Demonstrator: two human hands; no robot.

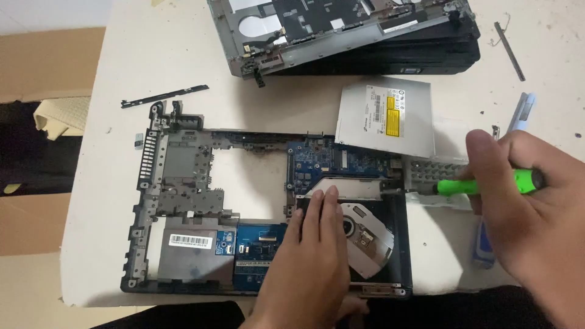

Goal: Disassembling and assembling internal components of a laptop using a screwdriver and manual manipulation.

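Screwdriver tip set at the edge of an opened laptop base, steadied by a flat hand.

The laptop base (183, 207) lies on the worktop (109, 73); the left hand (314, 244) is pressed flat, holding nothing, and the green screwdriver (487, 183) is gripped by the right hand (530, 213). If the tip slips, the blue circuit board (329, 159) may be gouged.

one gutted laptop base frame (183, 183) under the left hand (314, 256), one green-handled screwdriver (487, 183) in the right hand (530, 213), one silver optical drive (387, 119) just above the screwdriver tip, one stack of laptop shells (353, 36) further up, two loose black strips (164, 96), two hands total
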